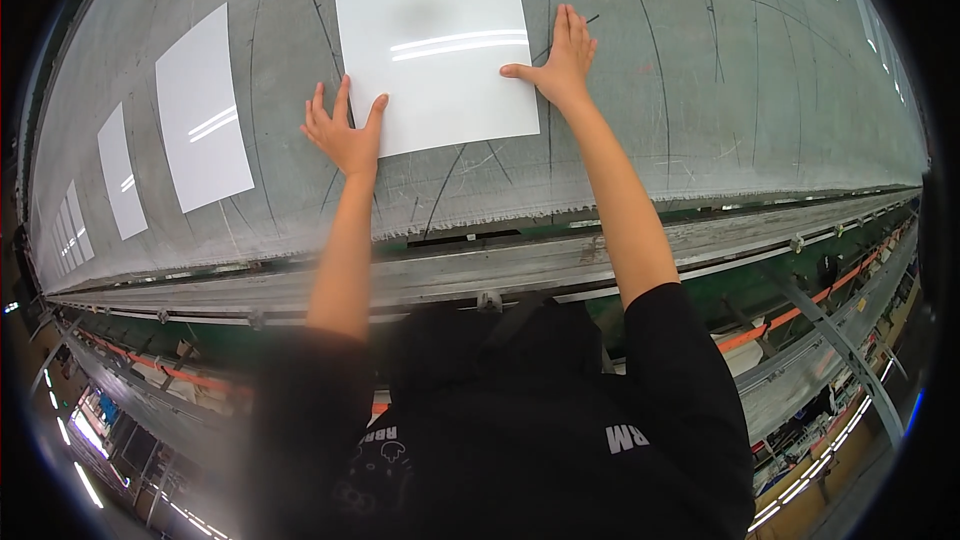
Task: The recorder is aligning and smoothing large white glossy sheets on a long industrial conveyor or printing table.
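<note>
A large glossy white sheet (440, 80) lies flat on a long grey table (700, 70) in front of me. At its lower left edge is my left hand (345, 135), fingers spread, with the thumb over the sheet and the other fingers on the grey surface. My right hand (565, 65) rests at the right edge, its thumb tip on the sheet and its fingers stretched out over the table beside it. Neither hand grips anything. The sheet's far edge runs out of the picture at the top.
Several more white sheets stretch in a row to the left, the closest (205, 110) tilted in view. Dark marker lines cross the table. A metal rail (480, 275) runs along its near edge. Behind me stand orange beams (800, 305) and metal frames.
</note>
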Action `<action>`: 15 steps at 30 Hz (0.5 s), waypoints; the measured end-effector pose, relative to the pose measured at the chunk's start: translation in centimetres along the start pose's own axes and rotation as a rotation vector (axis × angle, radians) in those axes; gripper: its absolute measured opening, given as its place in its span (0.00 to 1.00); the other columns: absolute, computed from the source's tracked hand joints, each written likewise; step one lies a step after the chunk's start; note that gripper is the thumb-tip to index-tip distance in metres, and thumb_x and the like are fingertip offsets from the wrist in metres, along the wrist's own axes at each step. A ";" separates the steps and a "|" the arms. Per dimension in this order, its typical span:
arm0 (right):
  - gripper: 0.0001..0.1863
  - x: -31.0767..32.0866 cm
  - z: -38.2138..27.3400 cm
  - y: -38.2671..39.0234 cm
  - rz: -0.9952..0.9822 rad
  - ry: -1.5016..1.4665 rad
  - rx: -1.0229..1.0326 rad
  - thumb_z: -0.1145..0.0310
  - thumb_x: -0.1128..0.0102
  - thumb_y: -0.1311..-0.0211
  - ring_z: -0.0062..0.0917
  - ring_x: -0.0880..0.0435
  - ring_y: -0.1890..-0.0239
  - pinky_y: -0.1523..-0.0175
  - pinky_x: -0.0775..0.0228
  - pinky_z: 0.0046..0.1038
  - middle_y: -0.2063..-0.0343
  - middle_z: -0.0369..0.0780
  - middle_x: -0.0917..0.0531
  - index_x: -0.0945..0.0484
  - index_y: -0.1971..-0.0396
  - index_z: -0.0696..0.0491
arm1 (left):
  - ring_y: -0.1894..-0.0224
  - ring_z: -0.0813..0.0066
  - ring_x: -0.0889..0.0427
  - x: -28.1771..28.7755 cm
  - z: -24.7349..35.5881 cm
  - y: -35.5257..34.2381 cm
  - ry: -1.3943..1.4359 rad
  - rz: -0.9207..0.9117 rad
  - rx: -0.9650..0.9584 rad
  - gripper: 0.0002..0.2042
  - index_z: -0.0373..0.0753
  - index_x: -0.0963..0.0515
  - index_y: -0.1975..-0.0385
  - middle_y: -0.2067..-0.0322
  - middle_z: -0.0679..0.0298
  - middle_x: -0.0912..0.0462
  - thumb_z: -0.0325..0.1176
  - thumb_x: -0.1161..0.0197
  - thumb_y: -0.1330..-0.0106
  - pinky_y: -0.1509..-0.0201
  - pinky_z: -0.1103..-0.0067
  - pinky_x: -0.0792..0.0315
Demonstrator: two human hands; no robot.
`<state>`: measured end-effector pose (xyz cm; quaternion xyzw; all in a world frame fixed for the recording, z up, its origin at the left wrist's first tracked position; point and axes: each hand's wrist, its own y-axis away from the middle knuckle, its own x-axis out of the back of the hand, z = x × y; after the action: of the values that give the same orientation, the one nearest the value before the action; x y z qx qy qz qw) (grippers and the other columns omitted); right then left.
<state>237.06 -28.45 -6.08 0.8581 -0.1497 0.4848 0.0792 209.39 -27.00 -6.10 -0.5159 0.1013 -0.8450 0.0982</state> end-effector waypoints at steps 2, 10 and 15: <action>0.63 -0.1 0.1 0.0 0.001 0.010 -0.004 0.40 0.34 0.81 0.37 0.62 0.39 0.40 0.74 0.44 0.43 0.46 0.53 0.56 0.44 0.58 | 0.43 0.56 0.51 0.0 0.0 0.0 -0.017 -0.036 0.013 0.29 0.51 0.28 0.57 0.49 0.60 0.41 0.57 0.38 0.61 0.42 0.54 0.63; 0.63 -0.1 -0.2 -0.1 0.026 0.063 -0.028 0.40 0.33 0.83 0.36 0.61 0.39 0.39 0.74 0.43 0.43 0.45 0.51 0.54 0.44 0.57 | 0.43 0.56 0.51 -0.2 -0.2 0.2 -0.010 0.006 -0.001 0.28 0.51 0.28 0.57 0.49 0.59 0.41 0.57 0.39 0.60 0.42 0.53 0.64; 0.61 0.4 -0.7 0.1 -0.006 -0.012 -0.049 0.48 0.30 0.81 0.35 0.63 0.38 0.38 0.76 0.41 0.43 0.44 0.53 0.56 0.44 0.58 | 0.42 0.58 0.50 -0.2 0.0 0.2 -0.022 0.015 -0.006 0.27 0.50 0.28 0.57 0.48 0.60 0.41 0.55 0.38 0.59 0.42 0.56 0.64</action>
<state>236.71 -28.38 -5.39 0.8593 -0.1593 0.4755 0.1006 209.47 -27.19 -6.31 -0.5248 0.1065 -0.8381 0.1039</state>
